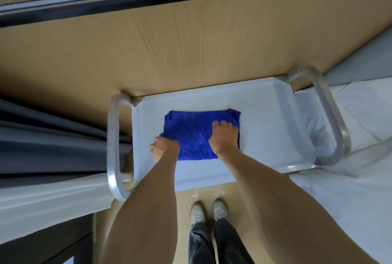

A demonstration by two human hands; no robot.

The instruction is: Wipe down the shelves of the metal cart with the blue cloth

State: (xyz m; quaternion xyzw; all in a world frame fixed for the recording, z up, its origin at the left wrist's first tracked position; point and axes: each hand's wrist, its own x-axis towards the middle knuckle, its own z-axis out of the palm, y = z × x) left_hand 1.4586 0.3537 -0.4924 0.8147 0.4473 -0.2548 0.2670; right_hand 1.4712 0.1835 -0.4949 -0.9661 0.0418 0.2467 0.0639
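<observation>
The blue cloth (191, 132) lies spread flat on the top shelf (265, 123) of the metal cart, a little left of the shelf's middle. My right hand (223, 136) lies palm down on the cloth's right part, fingers straight and pointing away from me. My left hand (164, 148) is at the cloth's near left corner with its fingers curled; it seems to grip the cloth's edge there. The shelves below the top one are hidden.
Curved metal handles stand at the cart's left end (113, 147) and right end (331, 119). A wooden table surface (169, 51) lies beyond the cart. Grey curtain folds (53, 136) hang at the left. My shoes (209, 211) stand on the floor just before the cart.
</observation>
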